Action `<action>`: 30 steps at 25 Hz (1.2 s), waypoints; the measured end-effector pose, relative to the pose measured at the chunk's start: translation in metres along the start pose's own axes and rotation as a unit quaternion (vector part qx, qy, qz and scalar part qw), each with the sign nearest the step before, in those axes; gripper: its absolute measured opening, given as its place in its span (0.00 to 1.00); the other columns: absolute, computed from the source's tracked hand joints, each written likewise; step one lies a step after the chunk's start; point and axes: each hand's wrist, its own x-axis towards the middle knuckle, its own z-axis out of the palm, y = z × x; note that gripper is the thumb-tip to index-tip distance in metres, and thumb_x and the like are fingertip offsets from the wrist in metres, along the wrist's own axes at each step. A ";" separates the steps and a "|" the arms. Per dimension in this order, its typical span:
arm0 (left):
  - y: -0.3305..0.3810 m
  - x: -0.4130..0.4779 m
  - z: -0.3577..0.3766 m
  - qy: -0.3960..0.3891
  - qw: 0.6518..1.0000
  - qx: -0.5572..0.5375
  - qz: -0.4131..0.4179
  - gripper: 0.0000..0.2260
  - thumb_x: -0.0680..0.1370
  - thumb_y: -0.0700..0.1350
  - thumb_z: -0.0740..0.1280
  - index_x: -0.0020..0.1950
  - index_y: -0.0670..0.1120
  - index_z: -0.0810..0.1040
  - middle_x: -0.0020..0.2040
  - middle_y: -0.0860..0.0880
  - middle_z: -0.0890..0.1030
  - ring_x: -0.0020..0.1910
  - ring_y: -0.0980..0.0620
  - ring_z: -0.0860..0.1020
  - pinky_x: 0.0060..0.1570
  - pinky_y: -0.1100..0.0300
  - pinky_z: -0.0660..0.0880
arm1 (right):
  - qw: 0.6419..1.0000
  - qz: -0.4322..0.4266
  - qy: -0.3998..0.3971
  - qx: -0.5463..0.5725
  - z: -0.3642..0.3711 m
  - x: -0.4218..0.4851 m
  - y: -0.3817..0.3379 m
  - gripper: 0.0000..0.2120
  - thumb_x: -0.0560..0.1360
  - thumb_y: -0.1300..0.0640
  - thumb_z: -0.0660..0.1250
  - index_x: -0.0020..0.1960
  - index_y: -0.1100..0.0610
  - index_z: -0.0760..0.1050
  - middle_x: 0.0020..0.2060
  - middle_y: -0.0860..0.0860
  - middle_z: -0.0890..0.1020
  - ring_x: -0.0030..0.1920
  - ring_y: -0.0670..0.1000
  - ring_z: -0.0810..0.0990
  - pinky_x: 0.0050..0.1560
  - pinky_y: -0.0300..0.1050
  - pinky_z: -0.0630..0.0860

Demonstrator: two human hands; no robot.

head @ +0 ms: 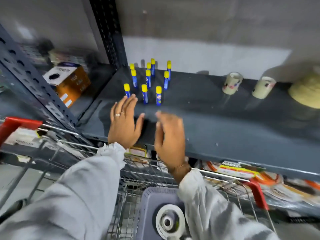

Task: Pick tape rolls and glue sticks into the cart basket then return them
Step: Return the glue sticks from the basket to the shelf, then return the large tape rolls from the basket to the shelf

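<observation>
Several blue glue sticks point(144, 93) with yellow caps stand upright on the dark metal shelf point(216, 122). Two stacks of pale tape rolls point(232, 83) point(263, 87) lie on their sides further right. My left hand point(123, 121) hovers flat over the shelf, its fingertips just short of the nearest glue stick, holding nothing. Beside it, my right hand point(170, 137) is blurred, fingers apart and empty. Below, a grey plastic basket point(149, 205) sits in the wire cart point(138, 172) with a white tape roll point(170, 221) inside.
A wide beige roll point(306, 91) lies at the shelf's far right. An orange and white box point(68, 80) sits in the neighbouring bay behind the perforated upright point(107, 32). The cart's red corners point(15, 125) point(258, 193) flank it. Packaged goods fill the lower shelf point(242, 172).
</observation>
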 end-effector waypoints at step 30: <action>0.086 -0.395 0.117 -0.476 0.847 -0.034 0.234 0.24 0.60 0.50 0.72 0.54 0.48 0.78 0.49 0.49 0.82 0.44 0.47 0.80 0.43 0.56 0.76 | 0.830 0.042 -0.473 -0.292 -0.074 -0.363 0.141 0.16 0.60 0.53 0.71 0.44 0.57 0.74 0.46 0.57 0.76 0.44 0.59 0.74 0.41 0.51 0.71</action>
